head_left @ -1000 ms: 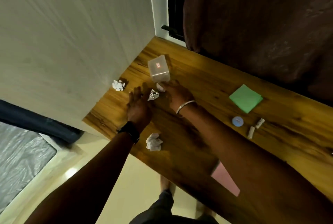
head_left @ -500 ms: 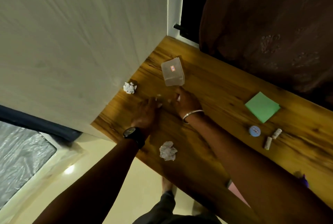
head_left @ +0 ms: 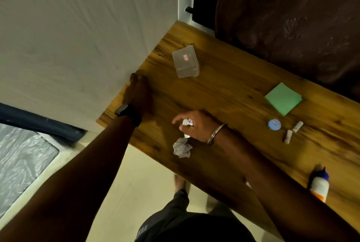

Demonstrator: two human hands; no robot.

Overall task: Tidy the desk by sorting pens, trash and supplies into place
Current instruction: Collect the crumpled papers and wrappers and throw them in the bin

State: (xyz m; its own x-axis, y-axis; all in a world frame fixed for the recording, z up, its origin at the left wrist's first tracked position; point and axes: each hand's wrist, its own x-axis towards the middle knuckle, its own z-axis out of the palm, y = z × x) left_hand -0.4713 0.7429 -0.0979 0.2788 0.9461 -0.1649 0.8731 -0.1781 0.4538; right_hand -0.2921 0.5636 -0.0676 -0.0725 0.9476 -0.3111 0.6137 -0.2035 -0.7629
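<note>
On the wooden desk (head_left: pixel 224 93), my right hand (head_left: pixel 198 124) pinches small crumpled foil and paper scraps (head_left: pixel 187 122) in its curled fingers. Just below it, near the desk's front edge, lies a crumpled white paper ball (head_left: pixel 182 147), apart from the hand. My left hand (head_left: pixel 138 90), with a black watch at the wrist, reaches to the wall at the desk's left end. It covers the spot where a small paper wad lay; the wad is hidden and the fingers are blurred.
A clear plastic box (head_left: pixel 186 62) lies toward the back left. To the right are a green sticky-note pad (head_left: pixel 283 98), a blue round item (head_left: pixel 274 124), two small white rolls (head_left: pixel 292 131) and a glue bottle (head_left: pixel 319 185). A dark curtain hangs behind.
My right hand pulled back from the plastic box toward the front edge, holding the scraps. My left hand moved left to the wall and now covers the small paper wad.
</note>
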